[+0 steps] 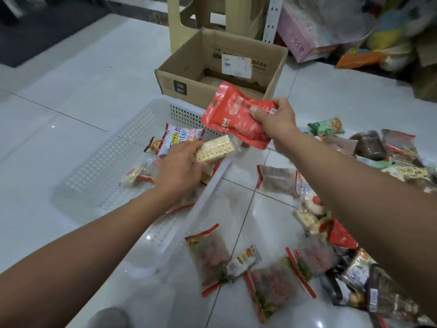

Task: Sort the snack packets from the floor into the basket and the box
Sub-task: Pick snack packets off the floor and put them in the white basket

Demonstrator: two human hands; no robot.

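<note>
Two packets held: your left hand [179, 169] pinched the cracker pack [216, 149] over the basket [113, 147], your right hand [276, 124] gripped the red pouch [231, 114] just short of the box [189, 65]; best released low, inside each rim.

Glossy white floor tiles [71, 95] with dark grout lines carry 1 white perforated basket [132, 131]. Just behind the basket stands 1 open cardboard box [196, 89], and behind that a beige stool [179, 24]. Loose snack packets [272, 282] lie scattered right of the basket, some overlapping. A dark mat [35, 41] lies far behind the basket, to the left.
</note>
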